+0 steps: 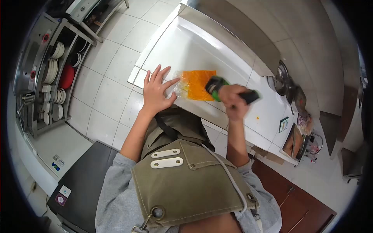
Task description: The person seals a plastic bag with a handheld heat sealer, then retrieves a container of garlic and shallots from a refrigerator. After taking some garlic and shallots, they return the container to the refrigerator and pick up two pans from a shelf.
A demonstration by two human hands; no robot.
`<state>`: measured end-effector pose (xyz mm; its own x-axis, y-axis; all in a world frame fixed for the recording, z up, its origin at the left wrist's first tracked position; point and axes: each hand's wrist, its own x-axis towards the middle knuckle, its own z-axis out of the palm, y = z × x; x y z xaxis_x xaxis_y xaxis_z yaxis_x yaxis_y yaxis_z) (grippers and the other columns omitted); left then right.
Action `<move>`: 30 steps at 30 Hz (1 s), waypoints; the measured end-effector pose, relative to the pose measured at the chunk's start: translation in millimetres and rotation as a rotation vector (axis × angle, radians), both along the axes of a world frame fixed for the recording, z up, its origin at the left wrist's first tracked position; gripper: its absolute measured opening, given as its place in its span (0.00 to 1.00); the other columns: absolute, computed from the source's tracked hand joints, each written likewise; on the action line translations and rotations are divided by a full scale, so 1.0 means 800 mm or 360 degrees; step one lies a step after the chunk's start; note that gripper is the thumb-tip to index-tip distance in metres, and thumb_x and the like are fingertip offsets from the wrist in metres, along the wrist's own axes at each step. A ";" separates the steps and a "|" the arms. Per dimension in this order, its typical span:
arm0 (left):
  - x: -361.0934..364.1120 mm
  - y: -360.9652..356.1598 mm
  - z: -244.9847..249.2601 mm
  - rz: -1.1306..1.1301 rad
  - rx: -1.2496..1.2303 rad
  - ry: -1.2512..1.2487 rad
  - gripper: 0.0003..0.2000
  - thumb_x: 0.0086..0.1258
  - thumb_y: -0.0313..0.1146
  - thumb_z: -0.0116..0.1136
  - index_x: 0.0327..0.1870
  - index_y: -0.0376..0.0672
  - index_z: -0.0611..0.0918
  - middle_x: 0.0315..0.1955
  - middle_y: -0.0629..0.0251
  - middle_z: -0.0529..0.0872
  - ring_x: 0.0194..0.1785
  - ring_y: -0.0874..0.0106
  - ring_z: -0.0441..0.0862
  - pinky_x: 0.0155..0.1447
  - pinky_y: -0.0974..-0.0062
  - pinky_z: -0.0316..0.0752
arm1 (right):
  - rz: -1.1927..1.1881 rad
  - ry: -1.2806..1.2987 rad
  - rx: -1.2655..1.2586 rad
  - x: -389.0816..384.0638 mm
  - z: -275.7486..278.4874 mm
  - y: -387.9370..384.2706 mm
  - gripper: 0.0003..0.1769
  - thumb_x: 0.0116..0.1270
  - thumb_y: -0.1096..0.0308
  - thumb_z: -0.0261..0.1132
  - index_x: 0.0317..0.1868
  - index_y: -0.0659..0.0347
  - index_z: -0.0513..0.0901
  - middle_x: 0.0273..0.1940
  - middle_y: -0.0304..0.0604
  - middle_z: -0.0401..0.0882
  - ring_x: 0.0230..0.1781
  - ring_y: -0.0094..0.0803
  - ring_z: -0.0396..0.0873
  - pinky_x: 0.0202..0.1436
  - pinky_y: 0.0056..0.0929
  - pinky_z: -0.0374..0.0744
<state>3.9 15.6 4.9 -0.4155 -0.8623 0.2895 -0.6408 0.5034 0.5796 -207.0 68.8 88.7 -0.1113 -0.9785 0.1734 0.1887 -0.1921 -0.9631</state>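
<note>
On the white tiled counter [229,112] lies a flat orange slab [198,83], in or under crinkled clear plastic wrap [180,87] that sticks out on its left side. My left hand [157,91] has its fingers spread, with the index fingertip and thumb at the wrap's left edge. Closed around a green-and-black tool [250,97], my right hand [233,99] is over the slab's right side. The tool's black head [214,84] overlaps the slab's right edge. Motion blur hides its exact kind and whether it touches the slab.
A steel panel [233,35] borders the counter's far side. Metal pans [280,77] stand at the right, near a small green-edged card [284,124] and a sink [294,144]. Orange crumbs [257,117] lie on the counter. Stacked plates [50,72] fill a rack at left.
</note>
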 end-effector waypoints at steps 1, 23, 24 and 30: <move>-0.001 -0.001 0.001 0.0001 0.0001 0.0005 0.21 0.44 0.38 0.58 0.45 0.62 0.84 0.59 0.65 0.71 0.68 0.59 0.60 0.70 0.52 0.47 | -0.0033 0.0033 0.0078 -0.001 -0.024 0.004 0.09 0.53 0.73 0.52 0.17 0.61 0.64 0.14 0.37 0.61 0.14 0.23 0.58 0.19 0.22 0.58; -0.002 0.000 0.001 -0.0011 -0.0013 -0.0031 0.20 0.44 0.39 0.59 0.44 0.62 0.84 0.60 0.65 0.71 0.68 0.59 0.59 0.70 0.52 0.46 | 0.0141 -0.0199 -0.0290 0.032 0.044 -0.008 0.14 0.58 0.69 0.51 0.15 0.59 0.62 0.12 0.37 0.61 0.13 0.24 0.58 0.19 0.25 0.58; -0.001 0.000 0.002 -0.0013 -0.0010 -0.0044 0.20 0.44 0.39 0.59 0.44 0.62 0.84 0.60 0.65 0.71 0.68 0.59 0.59 0.70 0.52 0.46 | 0.0068 -0.0118 -0.0069 0.043 0.000 -0.014 0.15 0.58 0.69 0.53 0.15 0.59 0.63 0.14 0.37 0.63 0.14 0.24 0.60 0.19 0.24 0.58; 0.001 0.001 0.001 -0.0025 -0.0003 -0.0027 0.22 0.44 0.38 0.60 0.46 0.63 0.83 0.61 0.66 0.70 0.69 0.59 0.59 0.71 0.52 0.46 | -0.0031 -0.0395 0.0139 0.026 -0.015 -0.030 0.15 0.60 0.65 0.55 0.19 0.61 0.66 0.16 0.37 0.63 0.16 0.24 0.62 0.20 0.23 0.60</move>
